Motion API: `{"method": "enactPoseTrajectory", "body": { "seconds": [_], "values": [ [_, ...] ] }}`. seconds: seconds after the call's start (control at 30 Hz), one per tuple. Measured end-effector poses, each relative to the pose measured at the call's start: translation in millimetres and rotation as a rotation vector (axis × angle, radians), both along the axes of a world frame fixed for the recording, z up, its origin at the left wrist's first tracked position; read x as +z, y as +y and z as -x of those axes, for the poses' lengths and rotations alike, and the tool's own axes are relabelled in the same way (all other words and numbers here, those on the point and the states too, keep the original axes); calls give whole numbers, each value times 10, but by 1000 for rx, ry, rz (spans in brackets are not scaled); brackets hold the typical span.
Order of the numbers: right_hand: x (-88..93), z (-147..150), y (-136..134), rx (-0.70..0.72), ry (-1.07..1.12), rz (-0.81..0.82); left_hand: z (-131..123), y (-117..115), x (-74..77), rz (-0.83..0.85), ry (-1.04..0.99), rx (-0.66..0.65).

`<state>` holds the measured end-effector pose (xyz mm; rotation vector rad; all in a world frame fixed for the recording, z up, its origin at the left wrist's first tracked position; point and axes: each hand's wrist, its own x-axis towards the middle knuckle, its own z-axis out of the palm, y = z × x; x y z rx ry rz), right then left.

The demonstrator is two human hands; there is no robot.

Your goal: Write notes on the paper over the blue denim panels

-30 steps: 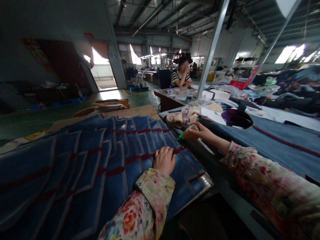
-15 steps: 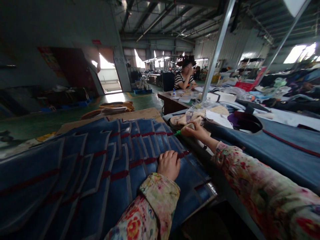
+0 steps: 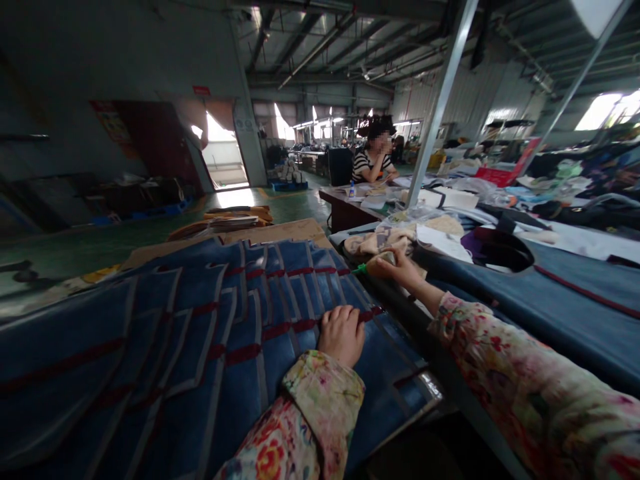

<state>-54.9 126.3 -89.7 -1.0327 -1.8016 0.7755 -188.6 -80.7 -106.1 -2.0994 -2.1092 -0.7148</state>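
Left hand: the left hand (image 3: 342, 335) is laid knuckles-up, fingers curled under, on the overlapping blue fabric panels with grey edges and dark red bands (image 3: 200, 333); nothing is seen gripped in it, and its fingertips are pressed at a red band.
Right hand: the right hand (image 3: 400, 270) is stretched out to about 1 o'clock from the left hand and is closed around a small tan bottle with a green nozzle (image 3: 374, 264).
Bottle: the small tan bottle is held nearly level, its green tip pointed toward 9 o'clock, just above the far right edge of the blue panels.
Blue panels: the panels are spread in a fanned, shingled row across the near work surface, from 9 o'clock round to the middle of the view; the red bands are lined up in two rows across them.
Sleeves: both forearms are covered by floral-printed sleeves (image 3: 310, 420) in cream, pink and red.
Right bench: a long bench covered with grey-blue cloth (image 3: 575, 300) is seen at 3 o'clock; a dark purple rounded piece (image 3: 495, 248) is lain on it, just beyond the right hand.
Beige heap: crumpled beige cloth (image 3: 375, 241) is piled right behind the bottle, at 12 o'clock from it.
Pole: a slanted metal pole (image 3: 440, 107) is set up behind the heap.
Background: a seated person in a striped top (image 3: 373, 163) is seen at a far desk (image 3: 345, 207), well apart from the hands.
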Motion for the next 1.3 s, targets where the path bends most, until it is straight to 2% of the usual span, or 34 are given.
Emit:
{"method": "enactPoseTrajectory", "body": {
  "seconds": [0.33, 0.77, 1.0, 1.3],
  "values": [
    [-52, 45, 46, 25, 14, -11, -13, -9, 24, 6, -15, 5],
    [-88, 352, 289, -81, -18, -130, -13, -12, 17, 39, -61, 8],
    [-71, 494, 372, -55, -41, -158, -8, -21, 36, 55, -84, 3],
    [-99, 647, 480, -95, -57, -219, 2, -21, 31, 44, -87, -5]
  ]
}}
